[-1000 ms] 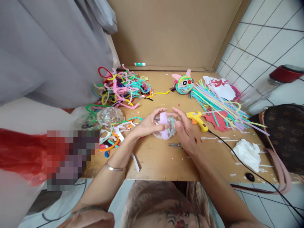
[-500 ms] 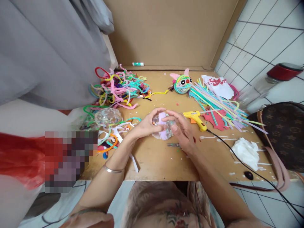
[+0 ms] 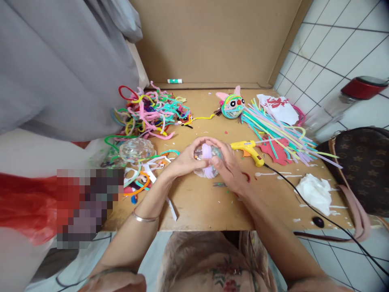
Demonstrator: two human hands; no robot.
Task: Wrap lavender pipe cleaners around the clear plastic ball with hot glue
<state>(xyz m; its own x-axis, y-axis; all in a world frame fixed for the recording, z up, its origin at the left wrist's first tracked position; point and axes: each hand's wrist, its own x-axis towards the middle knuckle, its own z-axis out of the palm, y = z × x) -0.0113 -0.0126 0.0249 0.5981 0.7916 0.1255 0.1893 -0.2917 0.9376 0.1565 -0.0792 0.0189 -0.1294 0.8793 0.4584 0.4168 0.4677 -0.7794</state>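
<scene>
White tiled wall at right, grey curtain at left, brown panel behind. Tan table, whitish streaks towards its right edge. Lettering: green-and-white tube by the back edge and yellow glue gun right of centre both carry labels, too small to read; brown bag at the right edge bears a repeating motif. Clear ball with lilac band at mid-table, between both hands. Left hand: fingers curved round its left side, gripping. Right hand: fingers closed over its right side. Pipe cleaners heaped near the back-left corner.
</scene>
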